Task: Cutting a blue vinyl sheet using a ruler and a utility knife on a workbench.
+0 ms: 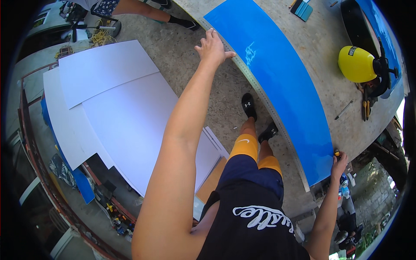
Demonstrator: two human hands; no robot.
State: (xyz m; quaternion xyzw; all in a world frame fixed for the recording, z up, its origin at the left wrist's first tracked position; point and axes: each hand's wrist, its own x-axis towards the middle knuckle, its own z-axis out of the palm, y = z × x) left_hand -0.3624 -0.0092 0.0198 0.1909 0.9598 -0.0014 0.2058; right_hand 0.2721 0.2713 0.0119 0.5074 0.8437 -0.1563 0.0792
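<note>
The blue sheet (277, 82) lies on the worktable (323, 47) between the two hands, its far end by the left, its near end by the right; a long ruler (260, 90) runs down its left edge, seemingly laid there as a straight guide; whether it overlaps the sheet, I can't tell from here. The left hand (212, 48) is spread, thumb and fingertips apart on the ruler's far part, probably to keep it from slipping; the right hand (339, 167) is curled around a small yellow-and-black tool (337, 153), just beside the sheet's near right corner; farther right lie a pen (343, 110), pliers (366, 108) and a yellow sprayer (356, 64), perhaps kept off the sheet but handy.
</note>
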